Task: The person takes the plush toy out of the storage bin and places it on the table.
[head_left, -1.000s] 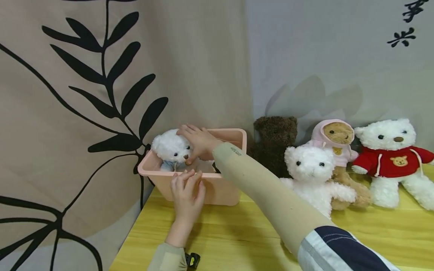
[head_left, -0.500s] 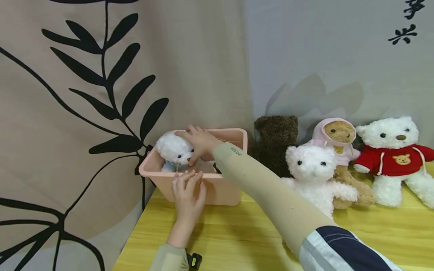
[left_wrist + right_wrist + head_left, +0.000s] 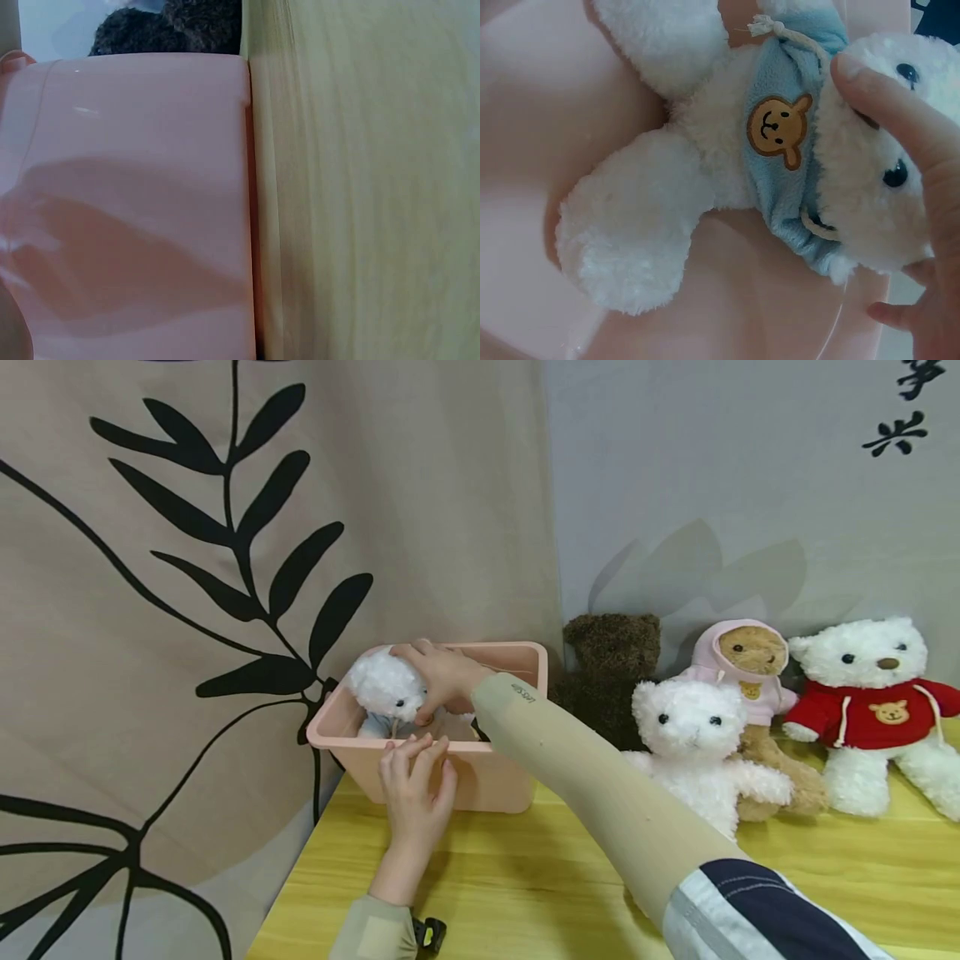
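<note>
A white teddy bear (image 3: 382, 687) in a light blue top sits inside the pink plastic bin (image 3: 352, 744). My right hand (image 3: 448, 675) reaches over the bin and grips the bear's head, thumb across its muzzle. In the right wrist view, the bear's legs stretch along the bin's inside, and a small bear-face patch shows on its blue top (image 3: 789, 191). My left hand (image 3: 416, 783) rests on the bin's front wall, fingertips right at the rim. The left wrist view shows mostly the outer wall of the bin (image 3: 142, 120), with only a bit of hand at the edge.
Right of the bin sit a dark brown teddy bear (image 3: 611, 664), a white bear (image 3: 693, 735), a tan bear in a pink hoodie (image 3: 752, 652) and a white bear in a red hoodie (image 3: 873, 718). All are on the yellow wooden table (image 3: 517, 893), with a patterned curtain (image 3: 450, 510) behind.
The bear's head in the bin has shifted slightly right and its face has turned down, with my right hand still on it. My left hand stays at the bin's front.
</note>
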`<control>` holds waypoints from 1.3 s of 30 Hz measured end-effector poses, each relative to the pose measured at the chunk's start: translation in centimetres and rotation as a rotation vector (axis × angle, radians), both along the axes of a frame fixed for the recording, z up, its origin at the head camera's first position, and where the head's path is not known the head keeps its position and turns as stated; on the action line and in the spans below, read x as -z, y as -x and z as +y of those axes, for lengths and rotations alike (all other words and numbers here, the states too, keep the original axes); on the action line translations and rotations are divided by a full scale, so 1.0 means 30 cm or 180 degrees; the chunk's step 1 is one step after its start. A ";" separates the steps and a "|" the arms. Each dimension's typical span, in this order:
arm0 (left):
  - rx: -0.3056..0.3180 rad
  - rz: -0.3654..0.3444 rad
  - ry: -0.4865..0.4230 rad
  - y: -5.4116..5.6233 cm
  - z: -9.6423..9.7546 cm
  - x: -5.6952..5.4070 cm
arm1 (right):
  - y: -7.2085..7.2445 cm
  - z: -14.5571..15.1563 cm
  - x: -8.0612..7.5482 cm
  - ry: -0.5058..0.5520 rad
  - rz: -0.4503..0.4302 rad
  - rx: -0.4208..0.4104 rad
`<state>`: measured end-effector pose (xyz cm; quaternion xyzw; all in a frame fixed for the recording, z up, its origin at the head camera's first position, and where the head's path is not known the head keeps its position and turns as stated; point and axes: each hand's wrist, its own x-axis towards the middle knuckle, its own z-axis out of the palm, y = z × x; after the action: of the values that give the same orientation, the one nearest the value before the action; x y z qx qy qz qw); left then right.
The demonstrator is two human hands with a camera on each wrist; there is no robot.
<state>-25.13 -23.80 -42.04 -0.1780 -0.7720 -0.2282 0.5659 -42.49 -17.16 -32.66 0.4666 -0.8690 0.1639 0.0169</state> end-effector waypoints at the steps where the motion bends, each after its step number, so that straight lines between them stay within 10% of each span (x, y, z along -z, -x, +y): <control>1: -0.0001 0.0000 0.0001 0.000 0.000 0.001 | -0.001 0.000 0.001 0.0003 -0.0010 0.0003; 39: 0.0011 -0.0108 0.0064 -0.001 -0.012 0.002 | -0.014 0.011 -0.055 0.0246 0.0100 0.0089</control>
<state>-25.10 -24.15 -42.09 -0.1811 -0.7834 -0.2244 0.5505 -42.06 -16.83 -31.01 0.4560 -0.8680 0.1897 0.0508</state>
